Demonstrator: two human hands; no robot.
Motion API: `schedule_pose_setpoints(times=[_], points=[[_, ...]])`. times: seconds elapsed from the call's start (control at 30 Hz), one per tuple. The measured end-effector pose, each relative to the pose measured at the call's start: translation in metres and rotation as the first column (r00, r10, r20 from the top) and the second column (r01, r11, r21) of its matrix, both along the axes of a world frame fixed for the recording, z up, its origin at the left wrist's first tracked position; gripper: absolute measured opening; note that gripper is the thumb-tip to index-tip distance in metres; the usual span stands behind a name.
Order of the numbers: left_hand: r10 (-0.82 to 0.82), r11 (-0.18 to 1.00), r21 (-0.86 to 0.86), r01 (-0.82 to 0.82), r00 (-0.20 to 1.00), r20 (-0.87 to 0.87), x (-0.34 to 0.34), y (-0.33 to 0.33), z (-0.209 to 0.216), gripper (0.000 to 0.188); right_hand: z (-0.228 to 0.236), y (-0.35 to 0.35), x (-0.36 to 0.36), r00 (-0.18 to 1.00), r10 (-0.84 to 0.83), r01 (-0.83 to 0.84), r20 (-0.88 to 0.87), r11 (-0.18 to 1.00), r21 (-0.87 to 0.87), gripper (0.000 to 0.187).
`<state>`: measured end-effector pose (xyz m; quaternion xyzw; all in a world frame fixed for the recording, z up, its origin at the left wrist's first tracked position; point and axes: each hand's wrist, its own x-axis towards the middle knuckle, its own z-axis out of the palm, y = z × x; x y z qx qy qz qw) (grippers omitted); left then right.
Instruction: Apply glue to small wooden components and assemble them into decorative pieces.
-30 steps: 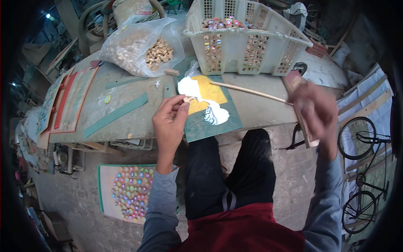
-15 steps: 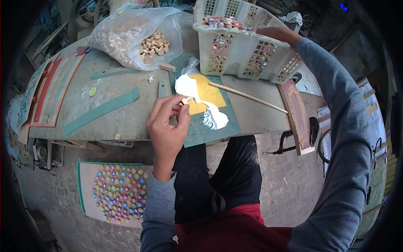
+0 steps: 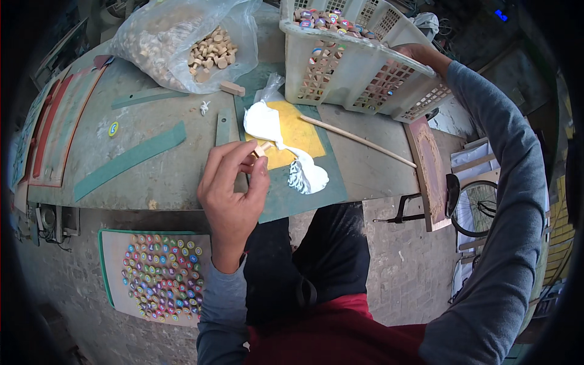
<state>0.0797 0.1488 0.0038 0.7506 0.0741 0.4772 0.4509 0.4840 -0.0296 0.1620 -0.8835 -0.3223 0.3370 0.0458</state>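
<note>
Thumb and fingertips of my left hand [image 3: 230,193] pinch a small wooden peg [image 3: 261,149] with a narrow stem. It is just above a yellow sheet [image 3: 304,139] bearing a white paste-filled plastic bag [image 3: 263,123] and a spread puddle of white paste [image 3: 314,176]. My right hand [image 3: 421,53] reaches over the near rim of a white plastic crate [image 3: 350,76]; its fingers are hidden inside. Wooden pieces with coloured round tops [image 3: 331,22] fill part of that crate.
A clear bag [image 3: 149,52] spills plain wooden pegs [image 3: 213,52] at the back left. Right of the paste lies a thin wooden stick [image 3: 362,143]. Green strips [image 3: 131,161] cross the table's left side. Below left, a board [image 3: 112,292] carries several coloured round pieces.
The whole view has shifted slightly, moving most table things leftward. My left hand keeps its pinch on the wooden peg. My right hand remains in the crate.
</note>
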Motion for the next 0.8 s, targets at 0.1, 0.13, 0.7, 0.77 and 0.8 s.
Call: schedule_pose_setpoints(times=[0.1, 0.13, 0.7, 0.77, 0.8], points=[[-0.002, 1.0, -0.001, 0.001, 1.0, -0.006, 0.002, -0.001, -0.001, 0.026, -0.002, -0.001, 0.003, 0.993, -0.067, 0.067, -0.096, 0.998, -0.009, 0.039], [0.006, 1.0, 0.0, -0.006, 1.0, -0.011, 0.002, -0.001, -0.001, 0.025, -0.002, 0.0, 0.003, 0.988, -0.084, 0.084, -0.13, 0.996, -0.008, 0.039], [0.029, 0.999, 0.018, -0.029, 0.999, 0.015, 0.006, -0.002, -0.004, 0.027, 0.011, -0.016, -0.01, 0.838, 0.389, -0.347, 0.383, 0.921, -0.176, 0.037], [0.033, 0.999, 0.018, -0.034, 0.999, 0.025, 0.005, 0.0, -0.004, 0.027, 0.011, -0.012, -0.014, 0.809, 0.417, -0.368, 0.415, 0.909, -0.195, 0.037], [0.032, 0.999, 0.023, -0.032, 0.999, 0.025, 0.006, 0.0, -0.004, 0.027, 0.011, -0.01, -0.015, 0.825, 0.412, -0.362, 0.388, 0.911, -0.197, 0.037]])
